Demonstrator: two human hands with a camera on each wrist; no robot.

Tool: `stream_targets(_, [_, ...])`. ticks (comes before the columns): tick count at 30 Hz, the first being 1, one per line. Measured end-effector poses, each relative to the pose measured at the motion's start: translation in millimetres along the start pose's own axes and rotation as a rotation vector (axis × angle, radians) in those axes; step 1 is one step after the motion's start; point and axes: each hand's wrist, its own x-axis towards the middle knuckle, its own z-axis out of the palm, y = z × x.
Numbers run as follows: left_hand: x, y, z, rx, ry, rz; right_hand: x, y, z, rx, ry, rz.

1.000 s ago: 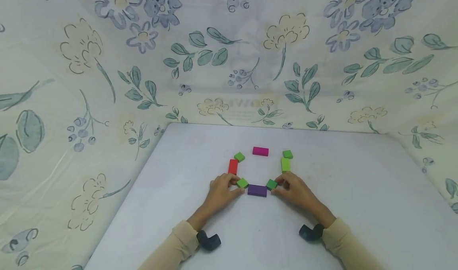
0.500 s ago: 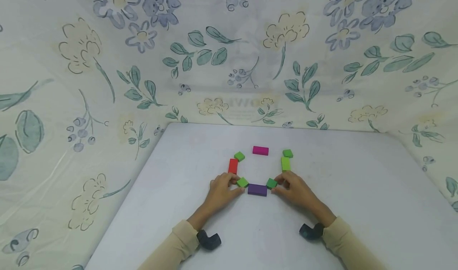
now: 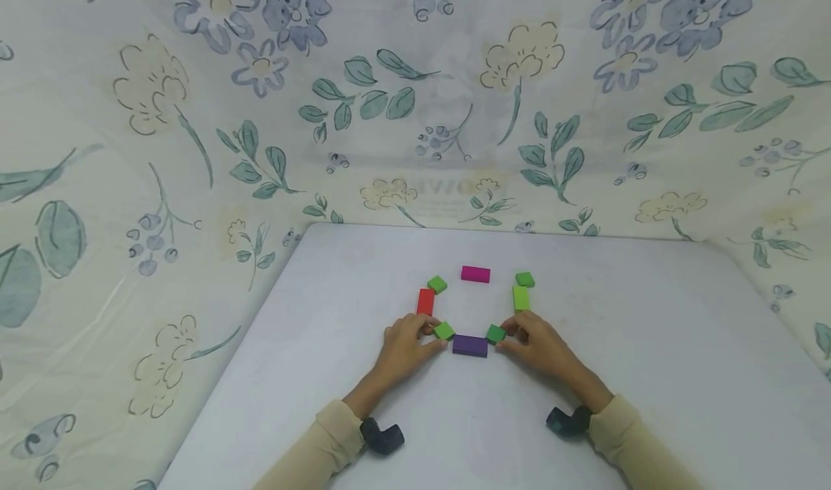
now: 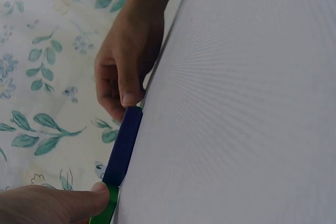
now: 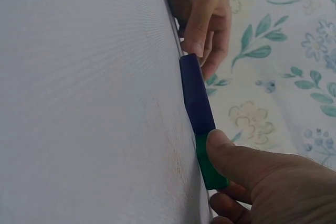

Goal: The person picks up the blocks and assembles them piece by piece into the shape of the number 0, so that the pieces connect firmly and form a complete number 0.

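Note:
In the head view my left hand [image 3: 407, 346] pinches a light green block [image 3: 444, 331] between thumb and fingers. A darker green block [image 3: 495, 334] is pinched by my right hand [image 3: 540, 341]. Between these two blocks lies a long purple block [image 3: 470, 346], its ends right at their corners. The left wrist view shows the left thumb [image 4: 100, 192] against the light green block [image 4: 105, 205]. From the right wrist, the thumb [image 5: 220, 142] presses on the darker green block [image 5: 209, 166], which meets the end of the purple block [image 5: 197, 95].
Beyond the left hand lie a red block [image 3: 425, 302] and a small green block [image 3: 438, 284]. Past the right hand are a lime block [image 3: 521, 298] and another green block [image 3: 525, 279]. A magenta block [image 3: 476, 274] lies at the far side. All rest on a white table [image 3: 363, 273] before a floral cloth [image 3: 415, 115].

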Motion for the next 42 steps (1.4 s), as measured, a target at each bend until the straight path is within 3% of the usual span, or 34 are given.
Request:
stream_targets(11, [-0.1,2.1,1.6,0.017,-0.012,0.004,-1.7,0.3,-0.8,-0.001,-0.010,0.042])
stream_targets(26, [-0.8,0.3,-0.9,0.015,-0.007,0.001,-2.4,-1.8,-1.0,0.009,-0.003,0.022])
stream_targets(35, [0.0,0.4,3.0,-0.004,-0.020,0.009,4.9,9.5,-36.3,0.044,0.100,0.107])
stream_targets(38, [0.3,0.3,1.9,0.002,-0.015,0.008,12.7,21.8,-49.5,0.024,0.065,0.123])
stream_targets(42, [0.7,-0.8,-0.1,0.017,-0.013,0.005,25.5,36.4,-60.3,0.031,-0.055,0.187])
